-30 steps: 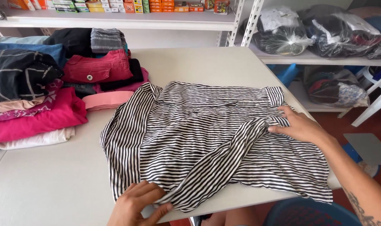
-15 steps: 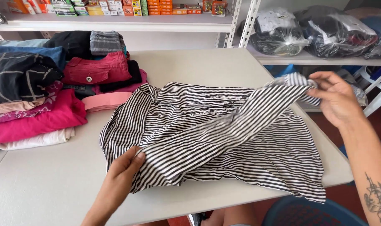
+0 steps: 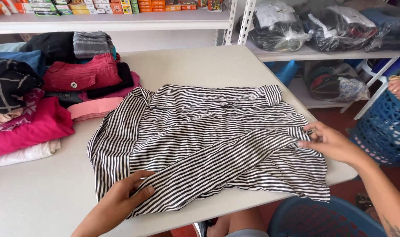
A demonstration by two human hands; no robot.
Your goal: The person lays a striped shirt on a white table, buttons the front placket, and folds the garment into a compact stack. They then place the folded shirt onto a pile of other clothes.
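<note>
Your striped garment (image 3: 209, 140) lies spread flat on the desk (image 3: 200, 66), its long axis running side to side across your view, with one hem edge hanging a little over the near right corner of the desk. A folded band of the same fabric runs diagonally across the garment, from its lower left up to its right edge. Your left hand (image 3: 125, 195) rests palm down on the garment's lower left corner, fingers spread wide and flat, pinning the cloth against the desk rather than gripping it. Your right hand (image 3: 329, 141) sits at the garment's right edge, fingers drawn narrow and pinching the end of the diagonal band; the fingertips touch the fabric, but whether they close fully round it I cannot tell. Both hands are in contact, one at each end of the diagonal band, so neither is nearer than the other. The body of the garment lies between your hands and beyond them, away from you. Left of the garment, well clear of both hands, stands a stack of folded clothes (image 3: 46, 96). To the right of the garment, off the desk, a blue basket (image 3: 384, 131) stands on the floor.
</note>
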